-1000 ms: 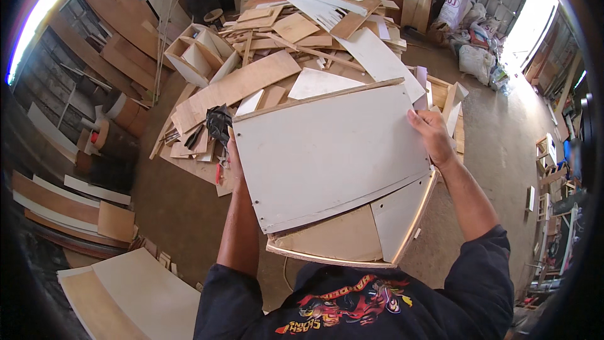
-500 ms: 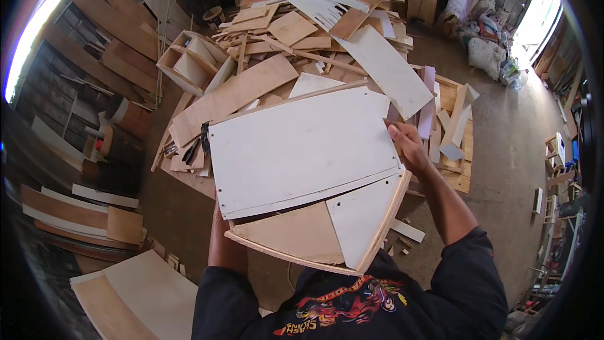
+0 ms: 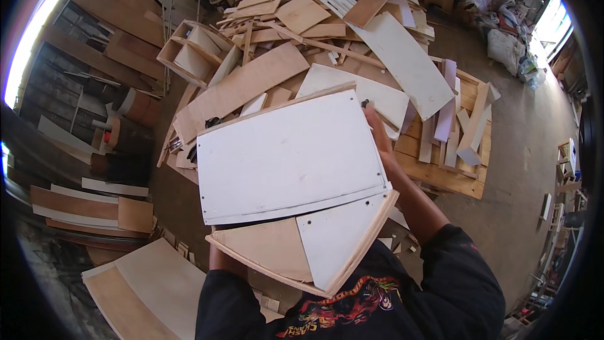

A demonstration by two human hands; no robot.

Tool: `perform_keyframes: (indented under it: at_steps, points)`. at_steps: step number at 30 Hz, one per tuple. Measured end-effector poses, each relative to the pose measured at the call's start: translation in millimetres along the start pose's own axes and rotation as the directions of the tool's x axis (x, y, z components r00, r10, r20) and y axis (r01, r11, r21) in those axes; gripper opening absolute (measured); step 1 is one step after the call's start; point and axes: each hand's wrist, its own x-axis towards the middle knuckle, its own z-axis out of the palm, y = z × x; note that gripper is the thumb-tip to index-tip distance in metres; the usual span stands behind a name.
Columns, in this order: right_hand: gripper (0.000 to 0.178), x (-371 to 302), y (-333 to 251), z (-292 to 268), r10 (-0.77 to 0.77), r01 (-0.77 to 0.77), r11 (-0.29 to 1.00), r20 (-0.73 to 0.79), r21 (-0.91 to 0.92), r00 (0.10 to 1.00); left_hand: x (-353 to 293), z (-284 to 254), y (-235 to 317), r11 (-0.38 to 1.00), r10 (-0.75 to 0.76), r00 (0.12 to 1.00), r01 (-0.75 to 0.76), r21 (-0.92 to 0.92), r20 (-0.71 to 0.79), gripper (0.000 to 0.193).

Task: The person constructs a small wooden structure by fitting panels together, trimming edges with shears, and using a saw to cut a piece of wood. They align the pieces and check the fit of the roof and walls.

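Note:
A box-like wooden piece with a white top panel is tilted before me. Its near side is curved and wood-edged, with a bare wood panel and a white panel below a dark gap. My right hand grips its right edge near the far corner, some fingers hidden behind it. A small dark object shows by the fingertips; I cannot make out its kind. My left forearm runs under the near left corner, and the piece hides the left hand completely.
Beyond lies a big heap of wood offcuts. An open wooden box frame stands at its left, and a slatted wooden pallet at its right. Boards lean at lower left. Filled sacks sit at the far right.
The wooden piece has shifted left and slightly toward me in the view. My right hand has slid up its right edge toward the far corner. The view itself has moved a little too.

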Motion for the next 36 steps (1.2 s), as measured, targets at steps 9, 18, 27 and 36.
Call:
perform_keyframes:
  at_steps: [9,18,27,36]
  points:
    - [0.103,14.1,15.8,26.6,0.016,-0.065,0.977,0.235,0.202,0.972,-17.7,-11.3,-27.0,0.997,-0.08,0.995,0.079,-0.017,-0.063,0.057]
    - [0.098,-45.9,-27.0,16.0,0.124,-0.154,0.973,0.168,0.175,0.978,-14.0,-26.4,-51.7,0.988,-0.15,0.989,0.151,-0.03,0.006,0.057]
    - [0.094,-111.1,-83.0,42.1,0.19,-0.19,0.969,0.014,0.155,0.982,20.8,-31.7,-38.3,0.984,-0.176,0.963,0.176,0.018,0.204,0.057]
    - [0.09,-112.7,-97.9,68.0,0.288,-0.271,0.945,-0.076,0.184,0.954,54.8,2.6,-8.2,0.963,-0.265,0.889,0.222,0.154,0.373,0.057]
